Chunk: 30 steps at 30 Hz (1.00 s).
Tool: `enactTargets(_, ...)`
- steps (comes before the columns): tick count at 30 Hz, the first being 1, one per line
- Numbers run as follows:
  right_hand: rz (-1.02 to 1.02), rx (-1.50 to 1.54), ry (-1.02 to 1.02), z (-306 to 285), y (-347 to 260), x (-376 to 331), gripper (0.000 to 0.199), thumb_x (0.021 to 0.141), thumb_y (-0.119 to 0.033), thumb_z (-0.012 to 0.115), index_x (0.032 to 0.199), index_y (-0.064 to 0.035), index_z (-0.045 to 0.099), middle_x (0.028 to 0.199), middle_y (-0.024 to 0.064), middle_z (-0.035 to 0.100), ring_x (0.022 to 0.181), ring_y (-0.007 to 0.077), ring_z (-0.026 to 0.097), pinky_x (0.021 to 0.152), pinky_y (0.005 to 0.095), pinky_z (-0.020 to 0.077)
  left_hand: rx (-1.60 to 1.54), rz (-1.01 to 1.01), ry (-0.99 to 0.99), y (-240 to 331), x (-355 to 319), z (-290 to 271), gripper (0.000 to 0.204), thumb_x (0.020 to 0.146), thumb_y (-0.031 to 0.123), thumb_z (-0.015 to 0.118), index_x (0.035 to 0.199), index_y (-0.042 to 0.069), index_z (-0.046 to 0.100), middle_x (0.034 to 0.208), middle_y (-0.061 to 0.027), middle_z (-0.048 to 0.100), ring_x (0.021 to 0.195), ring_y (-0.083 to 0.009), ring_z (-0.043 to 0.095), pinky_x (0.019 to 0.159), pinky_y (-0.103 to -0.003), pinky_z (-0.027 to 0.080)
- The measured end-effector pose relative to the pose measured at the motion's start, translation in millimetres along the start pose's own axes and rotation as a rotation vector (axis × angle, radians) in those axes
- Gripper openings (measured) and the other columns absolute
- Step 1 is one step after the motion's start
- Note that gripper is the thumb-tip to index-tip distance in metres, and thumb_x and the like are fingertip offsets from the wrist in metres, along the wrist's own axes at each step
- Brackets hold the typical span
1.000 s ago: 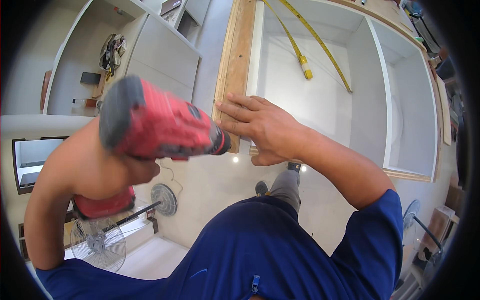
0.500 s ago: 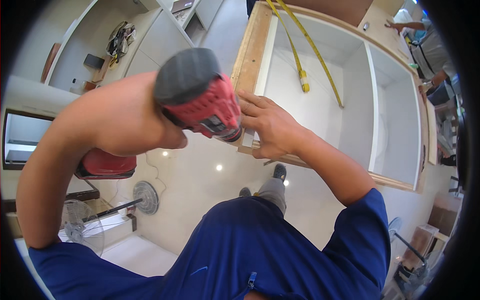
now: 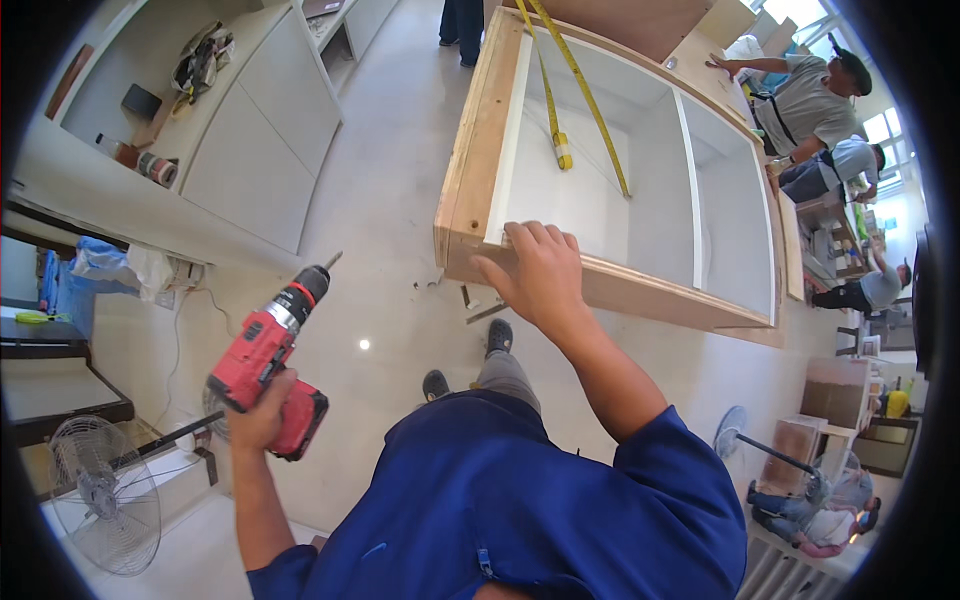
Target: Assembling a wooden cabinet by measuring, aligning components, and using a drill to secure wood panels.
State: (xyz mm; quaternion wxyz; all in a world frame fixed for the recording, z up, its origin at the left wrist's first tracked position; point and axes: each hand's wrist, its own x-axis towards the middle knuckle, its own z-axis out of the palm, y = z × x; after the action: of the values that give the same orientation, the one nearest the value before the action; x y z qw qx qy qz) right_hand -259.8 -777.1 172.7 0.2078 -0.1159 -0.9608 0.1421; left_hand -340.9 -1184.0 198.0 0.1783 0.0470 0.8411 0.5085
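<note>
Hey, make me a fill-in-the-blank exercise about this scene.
1. The drill is held in the person's ____ hand.
2. The drill's casing is mainly ____ in colour.
3. The tape measure reaching into the open cabinet is ____ in colour.
4. The person's shirt is ____ in colour.

Missing words: left; red; yellow; blue.

Drill [image 3: 245, 362] was red and black, collar [image 3: 286, 312] silver. Tape [image 3: 563, 152] was yellow with dark marks. Cabinet [image 3: 655, 150] was white inside, frame [image 3: 487, 130] tan. Shirt [image 3: 530, 490] was blue, trousers [image 3: 511, 379] grey, floor [image 3: 370, 270] pale cream.
</note>
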Motion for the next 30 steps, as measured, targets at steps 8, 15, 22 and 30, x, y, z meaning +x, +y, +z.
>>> enactTargets(8,-0.033,-0.161,0.064,17,3,1,0.037,0.078,-0.035,0.082,0.094,-0.0050,0.067,0.085,0.0079,0.065,0.083,0.0288,0.064,0.076,0.0409,0.0468,-0.238,-0.232,0.002,-124,-42,46,0.011,0.085,0.008,0.074,0.089,0.005,0.064,0.070,0.0016,0.058,0.061,-0.0100,0.056,0.057,-0.029,0.045)
enactTargets(15,0.025,-0.179,0.120,24,-1,2,0.036,0.074,-0.037,0.080,0.089,-0.0068,0.066,0.084,0.0065,0.065,0.082,0.0277,0.064,0.076,0.0411,0.0468,-0.271,-0.266,-0.072,-154,-71,60,0.018,0.084,0.007,0.074,0.098,0.005,0.063,0.078,0.0012,0.058,0.065,-0.0101,0.056,0.059,-0.030,0.047)
enactTargets(22,0.090,-0.151,0.108,27,-5,4,0.036,0.074,-0.039,0.078,0.083,-0.0073,0.064,0.083,0.0062,0.065,0.083,0.0283,0.064,0.077,0.0412,0.0459,-0.310,-0.245,-0.087,-156,-83,70,0.020,0.083,0.009,0.074,0.100,0.004,0.065,0.075,0.0004,0.060,0.061,-0.0106,0.058,0.056,-0.029,0.047)
enactTargets(30,0.052,-0.155,0.131,24,-4,5,0.035,0.076,-0.039,0.077,0.081,-0.0079,0.063,0.083,0.0056,0.065,0.082,0.0280,0.064,0.078,0.0413,0.0467,-0.239,-0.221,-0.154,-152,-85,70,0.014,0.083,0.008,0.074,0.092,0.004,0.064,0.075,0.0005,0.060,0.065,-0.0112,0.058,0.060,-0.031,0.048)
